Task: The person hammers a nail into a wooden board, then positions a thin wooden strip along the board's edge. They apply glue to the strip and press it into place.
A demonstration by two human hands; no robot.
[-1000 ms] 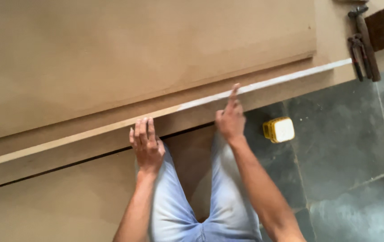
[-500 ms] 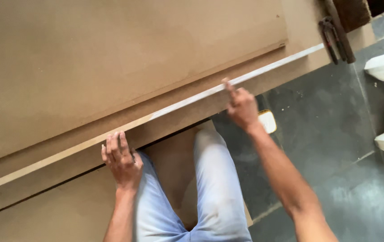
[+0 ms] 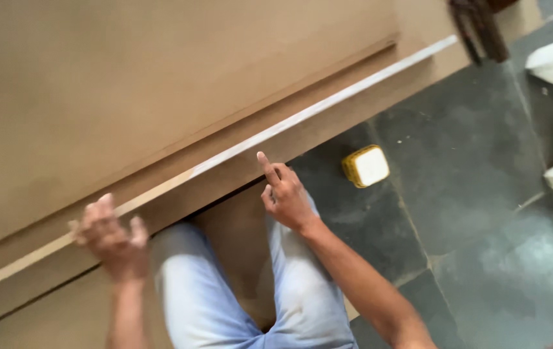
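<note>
The long pale edge-banding strip (image 3: 302,119) lay along the edge of the large brown fibreboard sheet (image 3: 160,84), as before. The left hand (image 3: 112,236), blurred, had slid further left and now hovered open over the strip's near end, grasping nothing. The right hand (image 3: 286,194) had dropped just below the strip, index finger pointing up, holding nothing. The small yellow-and-white square box (image 3: 365,166) sat on the grey tile floor (image 3: 483,194), now fully clear of the wrist.

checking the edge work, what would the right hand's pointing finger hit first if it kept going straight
Most likely the pale edge strip on the brown board; the right hand points its fingertip just below it, though depth is unclear.
</note>
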